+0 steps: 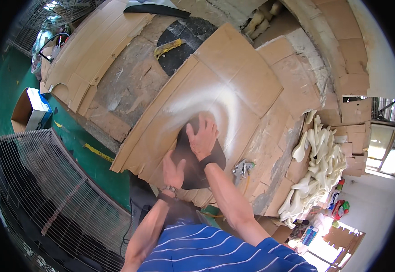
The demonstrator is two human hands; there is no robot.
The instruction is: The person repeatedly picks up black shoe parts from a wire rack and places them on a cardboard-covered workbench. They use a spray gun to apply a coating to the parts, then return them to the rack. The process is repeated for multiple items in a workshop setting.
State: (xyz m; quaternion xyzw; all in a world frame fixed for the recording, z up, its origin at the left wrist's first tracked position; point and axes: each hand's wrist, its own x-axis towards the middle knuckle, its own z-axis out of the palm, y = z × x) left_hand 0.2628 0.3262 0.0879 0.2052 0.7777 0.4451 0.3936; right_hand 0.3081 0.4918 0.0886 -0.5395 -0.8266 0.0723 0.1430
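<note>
A dark, smooth sheet-like piece (193,173), wide at the near end and narrowing away from me, lies on a cardboard sheet (233,59). My right hand (203,136) rests on its upper part with the fingers spread. At the piece's left edge is my left hand (174,171), fingers stretched out and thumb apart; whether it touches the piece I cannot tell. White overspray curves across the cardboard around the piece's far end. Just right of my right forearm sits a metal spray gun (243,168) with a yellowish hose.
Many cream-coloured, saddle-shaped pieces (317,154) are piled at the right. A wire rack (61,190) with black sheets stands at the left, beside an open box (32,111) on the green floor. Farther off lie a black disc (195,34) and a grey-black sheet (154,7).
</note>
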